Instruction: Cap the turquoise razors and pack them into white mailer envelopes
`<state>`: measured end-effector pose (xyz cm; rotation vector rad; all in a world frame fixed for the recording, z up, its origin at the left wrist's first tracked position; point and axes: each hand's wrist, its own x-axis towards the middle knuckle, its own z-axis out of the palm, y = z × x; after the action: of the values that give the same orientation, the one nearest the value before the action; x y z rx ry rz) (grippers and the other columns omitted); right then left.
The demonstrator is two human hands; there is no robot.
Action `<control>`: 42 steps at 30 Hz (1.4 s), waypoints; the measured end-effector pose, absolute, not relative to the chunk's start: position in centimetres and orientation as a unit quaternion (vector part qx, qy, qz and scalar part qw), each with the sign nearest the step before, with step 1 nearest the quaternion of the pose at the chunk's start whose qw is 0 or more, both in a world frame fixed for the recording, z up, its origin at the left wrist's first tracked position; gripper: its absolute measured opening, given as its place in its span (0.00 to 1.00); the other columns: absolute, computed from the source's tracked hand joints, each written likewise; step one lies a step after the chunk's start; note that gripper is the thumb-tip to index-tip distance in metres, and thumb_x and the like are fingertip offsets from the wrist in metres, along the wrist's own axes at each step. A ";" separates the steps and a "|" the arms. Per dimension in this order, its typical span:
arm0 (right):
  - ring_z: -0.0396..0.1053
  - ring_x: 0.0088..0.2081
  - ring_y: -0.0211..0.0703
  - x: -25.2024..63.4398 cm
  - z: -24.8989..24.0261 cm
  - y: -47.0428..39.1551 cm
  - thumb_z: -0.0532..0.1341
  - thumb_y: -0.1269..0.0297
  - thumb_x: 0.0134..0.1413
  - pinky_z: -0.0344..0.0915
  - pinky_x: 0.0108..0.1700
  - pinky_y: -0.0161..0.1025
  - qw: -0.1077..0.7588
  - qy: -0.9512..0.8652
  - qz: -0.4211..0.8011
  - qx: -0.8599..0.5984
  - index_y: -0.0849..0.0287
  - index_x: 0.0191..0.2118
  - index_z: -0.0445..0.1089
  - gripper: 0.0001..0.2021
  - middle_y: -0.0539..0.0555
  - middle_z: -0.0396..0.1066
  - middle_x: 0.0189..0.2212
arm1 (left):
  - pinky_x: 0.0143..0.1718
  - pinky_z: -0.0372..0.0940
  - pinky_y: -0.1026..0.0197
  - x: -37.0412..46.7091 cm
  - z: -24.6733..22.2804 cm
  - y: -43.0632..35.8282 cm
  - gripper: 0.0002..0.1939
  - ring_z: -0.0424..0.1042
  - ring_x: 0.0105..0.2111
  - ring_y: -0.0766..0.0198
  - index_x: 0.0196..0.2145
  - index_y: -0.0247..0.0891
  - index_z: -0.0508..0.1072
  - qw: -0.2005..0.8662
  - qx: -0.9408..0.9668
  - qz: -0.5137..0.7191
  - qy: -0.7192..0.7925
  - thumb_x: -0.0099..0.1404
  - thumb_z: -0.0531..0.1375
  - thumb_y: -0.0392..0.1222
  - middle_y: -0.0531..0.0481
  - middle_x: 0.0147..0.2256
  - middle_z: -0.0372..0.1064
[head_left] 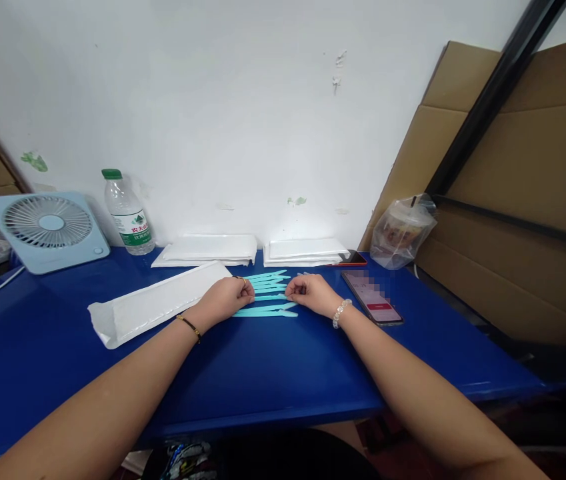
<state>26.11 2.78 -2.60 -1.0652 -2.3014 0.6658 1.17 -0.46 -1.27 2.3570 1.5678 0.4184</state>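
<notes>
Several thin turquoise strips (267,311) lie side by side on the blue table, between my two hands. My left hand (227,298) has its fingers pinched at the left ends of the strips. At their right ends my right hand (310,293) is closed, thumb and fingertips together on one strip. The hands hold one turquoise strip (270,298) between them, roughly level. A white padded envelope (157,300) lies slanted to the left, its right end beside my left hand.
White envelope stacks (207,248) (305,250) lie along the wall. A blue fan (47,230) and a water bottle (130,217) stand at the left. On the right are a phone (373,298), a bagged drink cup (403,230) and cardboard (537,187).
</notes>
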 end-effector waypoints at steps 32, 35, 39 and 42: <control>0.65 0.35 0.40 28.5 -2.5 5.1 0.58 0.70 0.51 0.60 0.39 0.36 0.274 -0.814 0.034 -0.511 0.60 0.37 0.70 0.07 0.54 0.68 0.34 | 0.26 0.57 0.64 0.6 -1.0 -0.5 0.10 0.68 0.29 0.62 0.28 0.40 0.72 0.110 0.801 0.147 0.569 0.57 0.53 0.45 0.50 0.29 0.72; 0.65 0.42 0.43 27.5 -1.8 6.0 0.55 0.71 0.55 0.58 0.44 0.36 0.217 -0.845 -0.007 -0.490 0.59 0.41 0.70 0.10 0.56 0.68 0.38 | 0.26 0.57 0.64 0.6 -1.0 -0.5 0.09 0.68 0.28 0.62 0.27 0.40 0.72 0.106 0.805 0.147 0.564 0.57 0.53 0.43 0.51 0.28 0.72; 0.65 0.43 0.47 25.0 -1.1 7.9 0.55 0.72 0.54 0.58 0.44 0.38 0.085 -0.877 -0.050 -0.470 0.59 0.39 0.72 0.10 0.58 0.69 0.39 | 0.26 0.56 0.65 0.5 -1.1 -0.6 0.08 0.68 0.28 0.62 0.27 0.40 0.72 0.103 0.806 0.149 0.564 0.56 0.54 0.41 0.51 0.27 0.71; 0.68 0.39 0.48 23.3 -1.1 9.2 0.56 0.75 0.51 0.60 0.39 0.38 0.060 -0.875 -0.046 -0.479 0.62 0.32 0.73 0.08 0.61 0.70 0.35 | 0.27 0.55 0.65 0.3 -1.3 -0.6 0.07 0.68 0.29 0.63 0.28 0.40 0.72 0.111 0.798 0.148 0.573 0.56 0.55 0.41 0.51 0.28 0.72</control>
<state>23.34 9.19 -1.12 -1.4502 -2.6481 -0.1394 0.33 -0.60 -1.26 2.3444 1.6823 0.4355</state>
